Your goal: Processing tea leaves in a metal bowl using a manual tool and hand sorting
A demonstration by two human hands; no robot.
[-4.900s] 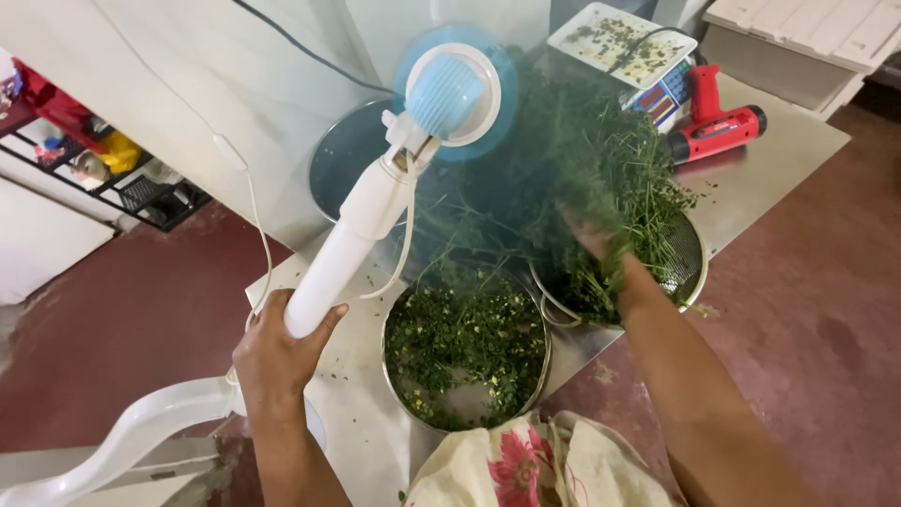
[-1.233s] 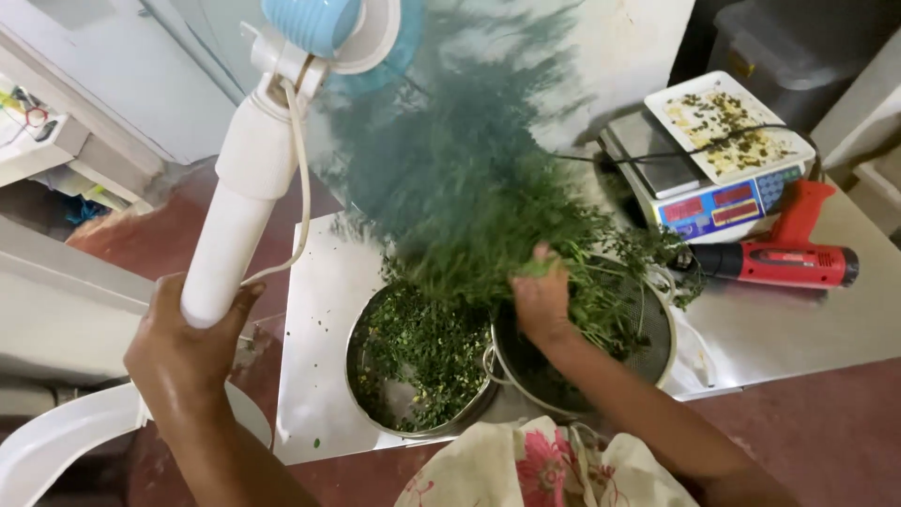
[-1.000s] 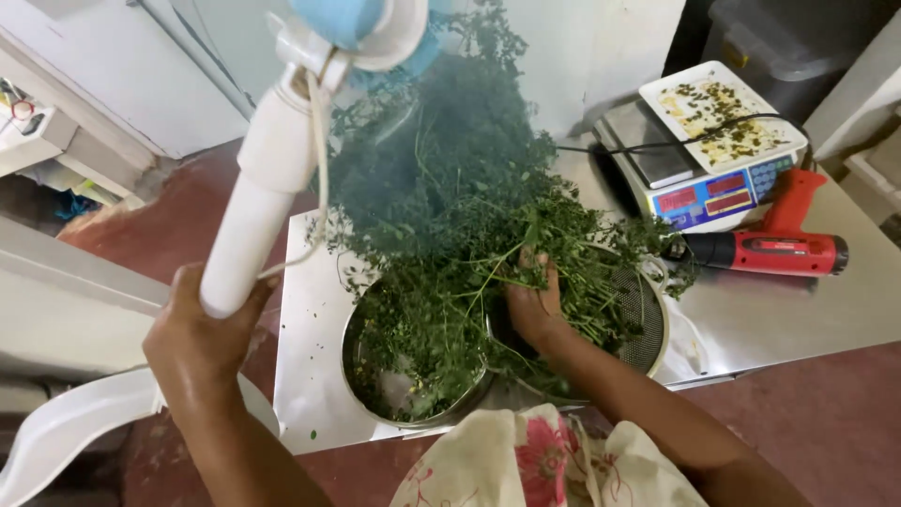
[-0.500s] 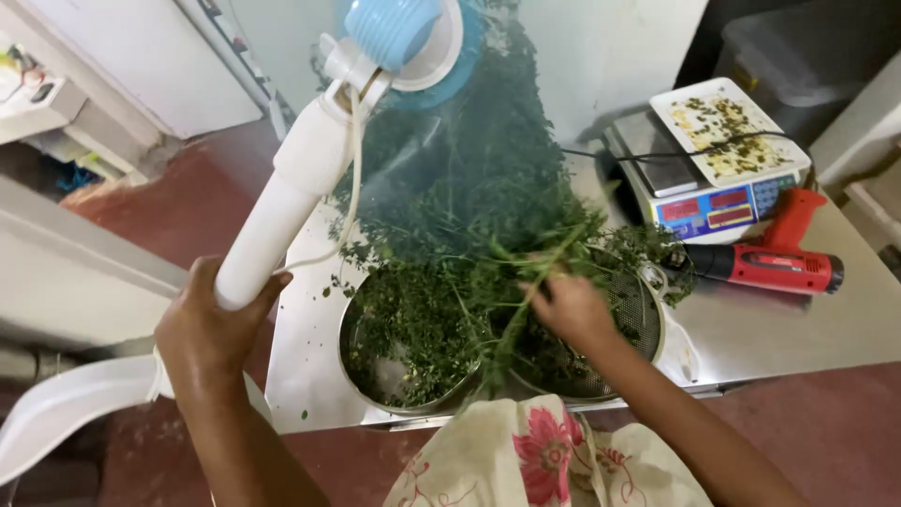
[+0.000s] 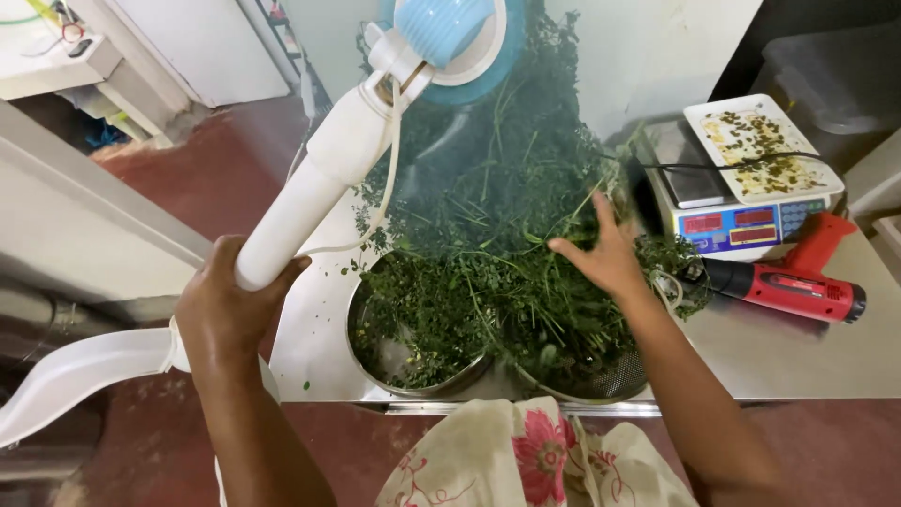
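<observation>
Gripping the white handle [image 5: 300, 202] of the blue-headed tool low and firmly, the left hand [image 5: 225, 314] has its fingers wrapped fully around it. To do this well, the tool head looks best kept steady above the leafy green stems [image 5: 497, 235] while they are spread. The right hand [image 5: 605, 258] rests open on the stems, fingers splayed, grasping nothing. The greens lie under those fingers, heaped over two steel bowls [image 5: 413, 376] on the steel desk [image 5: 798, 352].
</observation>
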